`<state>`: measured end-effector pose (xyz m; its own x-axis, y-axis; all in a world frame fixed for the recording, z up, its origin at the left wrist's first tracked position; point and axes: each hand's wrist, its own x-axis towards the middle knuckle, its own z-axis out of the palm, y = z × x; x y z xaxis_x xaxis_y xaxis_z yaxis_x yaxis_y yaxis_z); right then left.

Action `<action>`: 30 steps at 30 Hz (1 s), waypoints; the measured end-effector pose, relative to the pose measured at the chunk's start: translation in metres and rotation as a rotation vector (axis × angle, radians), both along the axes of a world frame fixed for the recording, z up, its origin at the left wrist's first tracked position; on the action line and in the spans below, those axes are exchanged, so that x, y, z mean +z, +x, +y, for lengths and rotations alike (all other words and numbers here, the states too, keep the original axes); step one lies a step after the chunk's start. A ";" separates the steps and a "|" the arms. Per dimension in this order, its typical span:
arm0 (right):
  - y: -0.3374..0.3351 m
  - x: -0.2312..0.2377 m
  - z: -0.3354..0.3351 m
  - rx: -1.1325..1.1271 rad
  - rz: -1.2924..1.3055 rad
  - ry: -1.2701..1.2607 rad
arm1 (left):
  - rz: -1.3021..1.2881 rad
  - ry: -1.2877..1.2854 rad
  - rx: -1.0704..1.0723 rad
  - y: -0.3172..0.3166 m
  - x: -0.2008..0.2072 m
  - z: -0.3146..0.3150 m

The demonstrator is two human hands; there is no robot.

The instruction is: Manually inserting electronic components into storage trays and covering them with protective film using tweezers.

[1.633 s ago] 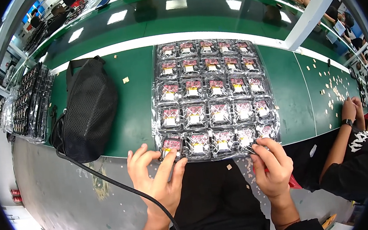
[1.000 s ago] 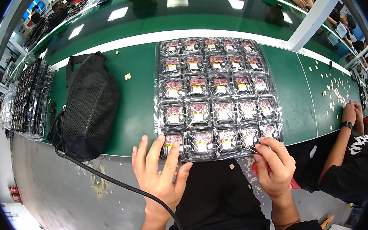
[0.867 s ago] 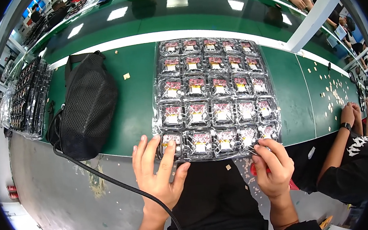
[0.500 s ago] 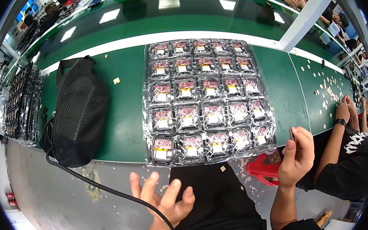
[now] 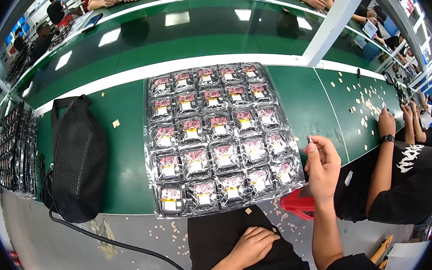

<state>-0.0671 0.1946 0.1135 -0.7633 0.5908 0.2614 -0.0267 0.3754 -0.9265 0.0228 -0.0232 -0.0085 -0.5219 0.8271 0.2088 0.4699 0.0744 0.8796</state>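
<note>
A clear plastic tray point(image 5: 152, 156) with several pockets of small dark parts lies on the green table, its near edge overhanging the table front. My right hand point(image 5: 323, 165) is raised just right of the tray and pinches thin metal tweezers point(image 5: 308, 136), tips up. My left hand point(image 5: 254, 245) rests palm down on my dark lap, below the tray, holding nothing.
A black mesh bag point(image 5: 78, 160) with a black cable point(image 5: 117, 242) lies left of the tray. Stacked trays point(image 5: 7, 153) stand at the far left. Small tan bits are scattered on the table and floor. A person in black point(image 5: 409, 169) works at my right. A red stool point(image 5: 299, 204) is below.
Both hands left the tray's near edge. The left hand dropped to my lap. The right hand moved right and rose, now holding tweezers.
</note>
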 end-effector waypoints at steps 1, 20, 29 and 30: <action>0.000 0.001 -0.002 0.017 -0.026 0.030 | -0.032 0.033 0.036 0.001 -0.001 0.000; -0.008 0.002 -0.009 -0.107 -0.072 0.336 | -0.066 -0.134 -0.026 -0.008 -0.002 0.005; -0.008 0.009 -0.009 -0.085 -0.083 0.251 | 0.001 -0.059 0.130 -0.008 0.021 0.012; -0.007 0.009 -0.009 -0.089 -0.079 0.245 | 0.007 -0.052 0.121 -0.009 0.021 0.010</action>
<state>-0.0745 0.1852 0.1223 -0.7352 0.5827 0.3463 0.0852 0.5862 -0.8056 0.0141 -0.0132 0.0122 -0.6175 0.7678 0.1709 0.4604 0.1766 0.8699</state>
